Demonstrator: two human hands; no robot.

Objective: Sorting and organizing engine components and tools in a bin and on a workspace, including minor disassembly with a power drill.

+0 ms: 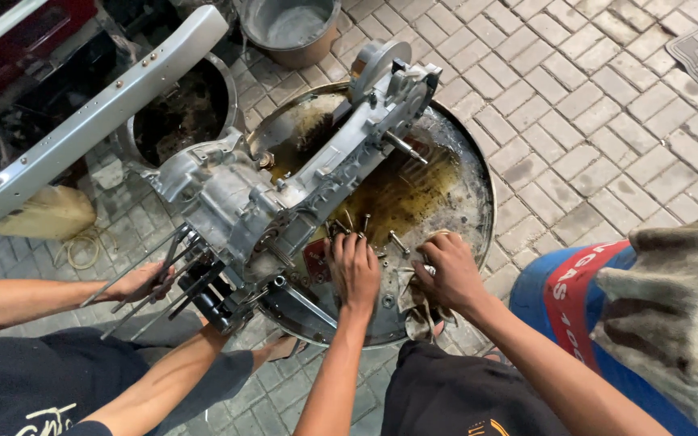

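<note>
Left hand (355, 270): we rest it flat, fingers spread, on loose bolts (363, 227), gripping nothing.
Right hand (448, 270): we curl it at frame centre; grip unclear.
Tray (468, 173): oily, under the engine case (284, 186).

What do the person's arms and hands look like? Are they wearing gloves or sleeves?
No gloves and no sleeves: the left hand and the right hand are bare, and both forearms are uncovered all the way to the bottom of the picture. No watch, ring or bracelet shows. The fingers look smudged with dark grease. Below the arms, dark clothing shows.
</note>
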